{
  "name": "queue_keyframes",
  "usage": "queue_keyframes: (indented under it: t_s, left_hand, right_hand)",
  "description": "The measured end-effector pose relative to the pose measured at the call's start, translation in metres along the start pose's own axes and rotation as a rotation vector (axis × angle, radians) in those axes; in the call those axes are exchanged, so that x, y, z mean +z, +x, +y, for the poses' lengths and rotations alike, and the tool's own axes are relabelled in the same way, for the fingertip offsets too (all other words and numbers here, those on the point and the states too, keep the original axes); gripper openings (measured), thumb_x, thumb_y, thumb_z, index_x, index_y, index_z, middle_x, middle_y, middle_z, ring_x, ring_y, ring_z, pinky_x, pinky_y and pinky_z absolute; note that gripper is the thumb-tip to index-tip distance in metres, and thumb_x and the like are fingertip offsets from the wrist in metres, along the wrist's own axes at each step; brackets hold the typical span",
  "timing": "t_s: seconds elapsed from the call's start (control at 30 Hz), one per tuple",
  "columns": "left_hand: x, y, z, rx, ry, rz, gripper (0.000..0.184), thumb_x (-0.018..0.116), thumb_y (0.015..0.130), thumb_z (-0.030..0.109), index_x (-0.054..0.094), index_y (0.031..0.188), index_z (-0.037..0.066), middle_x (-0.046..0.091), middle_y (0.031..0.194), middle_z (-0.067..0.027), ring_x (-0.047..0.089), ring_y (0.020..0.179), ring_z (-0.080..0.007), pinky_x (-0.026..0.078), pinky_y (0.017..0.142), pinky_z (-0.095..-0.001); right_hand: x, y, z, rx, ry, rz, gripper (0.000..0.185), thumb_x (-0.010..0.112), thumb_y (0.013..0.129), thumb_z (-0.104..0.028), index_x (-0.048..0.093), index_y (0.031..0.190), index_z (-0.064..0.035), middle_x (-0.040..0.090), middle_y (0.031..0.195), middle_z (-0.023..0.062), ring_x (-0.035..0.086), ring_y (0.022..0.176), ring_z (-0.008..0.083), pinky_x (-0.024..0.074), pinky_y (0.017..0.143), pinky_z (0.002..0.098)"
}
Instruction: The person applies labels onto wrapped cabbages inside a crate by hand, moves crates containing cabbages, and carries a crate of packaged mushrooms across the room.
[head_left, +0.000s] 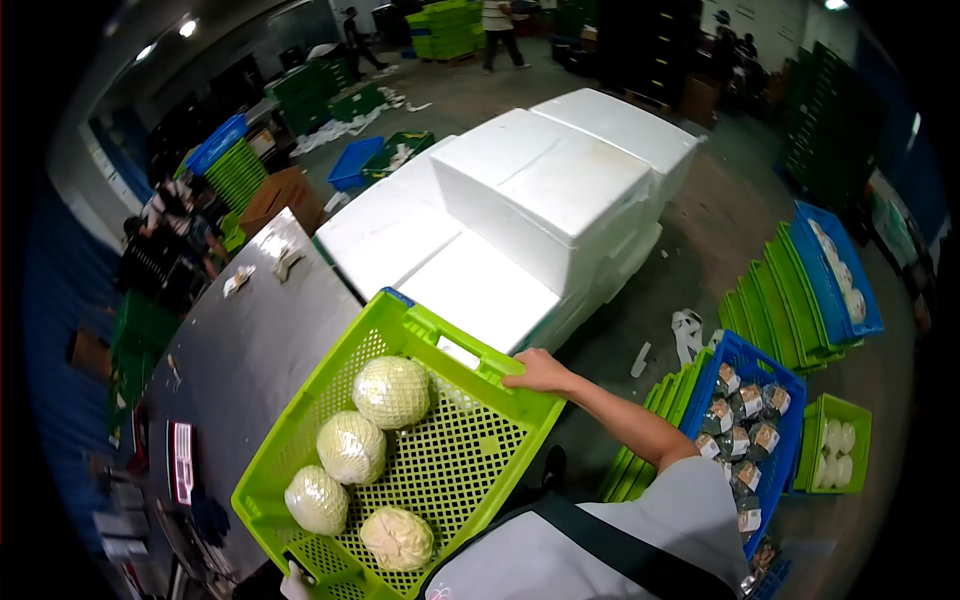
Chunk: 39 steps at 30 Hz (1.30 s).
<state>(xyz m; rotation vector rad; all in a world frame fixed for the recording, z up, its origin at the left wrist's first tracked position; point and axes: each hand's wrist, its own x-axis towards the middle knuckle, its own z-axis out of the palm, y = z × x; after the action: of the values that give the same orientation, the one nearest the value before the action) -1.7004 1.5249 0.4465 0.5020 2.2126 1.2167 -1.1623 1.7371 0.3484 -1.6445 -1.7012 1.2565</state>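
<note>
A green plastic crate point(490, 500) with a perforated bottom is tilted over the corner of a grey metal table. Inside lie several pale round vegetables in net and clear wrap, one of them point(392, 392) near the far end and another point(397, 538) by the near side. My right hand point(538, 372) is closed round the crate's far right rim, by the handle opening. At the near left end, my left hand point(296, 582) is at the crate's handle, light-coloured and mostly cut off by the frame edge; its fingers are not clear.
White foam boxes point(545, 170) are stacked beyond the metal table point(235, 350). To the right stand a blue crate point(790, 400) of wrapped items, stacked green crates point(785, 300) and a smaller green crate point(860, 480). A person point(500, 30) walks in the background. Strips litter the floor.
</note>
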Motion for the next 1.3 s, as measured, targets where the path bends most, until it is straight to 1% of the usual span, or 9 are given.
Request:
queue_keyframes:
  t_s: [0.2,0.57,0.77,0.8,0.93,0.97,1.0,1.2,1.3]
  left_hand:
    - [0.152,-0.066,0.103,0.130,0.018,-0.111,0.022,0.053,0.084,0.023,0.057,0.079,0.002,0.048,0.057,0.0002,0.040,0.044,-0.0078,0.031,0.041,-0.0223]
    - [0.367,-0.155,0.224,0.386,0.043,-0.536,0.023,0.053,0.084,0.025,0.056,0.078,0.003,0.046,0.058,0.0009,0.039,0.046,-0.0066,0.030,0.042,-0.0211]
    - [0.473,-0.181,0.270,0.499,0.062,-0.822,0.024,0.054,0.084,0.026,0.055,0.078,0.003,0.046,0.058,0.0012,0.038,0.047,-0.0060,0.029,0.043,-0.0204]
    - [0.497,-0.197,0.280,0.516,0.076,-0.865,0.024,0.054,0.084,0.026,0.055,0.078,0.003,0.046,0.058,0.0013,0.038,0.047,-0.0059,0.029,0.043,-0.0203]
    - [0.579,-0.251,0.299,0.551,0.147,-1.021,0.026,0.053,0.084,0.028,0.054,0.078,0.004,0.044,0.059,0.0021,0.037,0.050,-0.0052,0.028,0.045,-0.0191]
    - [0.598,-0.270,0.299,0.554,0.204,-1.033,0.027,0.052,0.084,0.030,0.054,0.077,0.004,0.043,0.061,0.0028,0.036,0.052,-0.0048,0.027,0.047,-0.0182]
    - [0.638,-0.241,0.304,0.542,0.236,-1.109,0.027,0.053,0.084,0.030,0.055,0.076,0.004,0.041,0.059,0.0034,0.035,0.050,-0.0056,0.026,0.045,-0.0191]
    - [0.828,-0.295,0.324,0.761,0.482,-1.256,0.031,0.054,0.083,0.029,0.057,0.073,0.000,0.041,0.051,-0.0005,0.037,0.045,-0.0070,0.026,0.042,-0.0206]
    - [0.980,-0.318,0.449,0.818,0.510,-1.351,0.029,0.054,0.083,0.028,0.058,0.075,0.000,0.042,0.049,-0.0012,0.037,0.042,-0.0077,0.027,0.041,-0.0212]
  right_hand:
    - [-0.093,-0.036,0.058,-0.070,0.038,0.068,0.036,0.060,0.064,-0.029,0.060,0.071,0.0067,0.058,0.061,0.0204,0.060,0.059,0.0290,0.0470,0.058,0.0357]
    - [-0.242,-0.157,0.122,0.113,0.171,0.598,0.029,0.060,0.060,-0.024,0.061,0.071,0.0032,0.058,0.065,0.0210,0.060,0.065,0.0345,0.0472,0.061,0.0382]
    - [-0.263,-0.219,0.137,0.356,0.242,0.935,0.032,0.063,0.064,-0.026,0.059,0.072,0.0052,0.059,0.065,0.0203,0.060,0.061,0.0308,0.0477,0.058,0.0351]
    - [-0.280,-0.238,0.150,0.391,0.237,0.939,0.031,0.065,0.068,-0.024,0.058,0.077,0.0045,0.057,0.059,0.0136,0.055,0.052,0.0156,0.0436,0.051,0.0304]
    - [-0.286,-0.273,0.179,0.415,0.264,1.107,0.032,0.064,0.069,-0.024,0.058,0.080,0.0055,0.059,0.062,0.0121,0.056,0.053,0.0148,0.0434,0.051,0.0302]
    - [-0.286,-0.282,0.181,0.494,0.194,1.154,0.033,0.064,0.067,-0.026,0.058,0.076,0.0060,0.058,0.062,0.0159,0.057,0.054,0.0224,0.0446,0.053,0.0325]
    - [-0.288,-0.290,0.187,0.573,0.122,1.200,0.036,0.063,0.066,-0.028,0.058,0.071,0.0064,0.057,0.062,0.0198,0.058,0.055,0.0300,0.0457,0.055,0.0348]
    - [-0.312,-0.298,0.225,0.706,0.333,1.287,0.036,0.061,0.073,-0.027,0.056,0.075,0.0083,0.055,0.058,0.0187,0.057,0.053,0.0239,0.0428,0.052,0.0350]
    - [-0.403,-0.188,0.192,0.916,0.241,1.355,0.034,0.061,0.075,-0.026,0.056,0.074,0.0078,0.055,0.057,0.0169,0.055,0.051,0.0198,0.0404,0.049,0.0342]
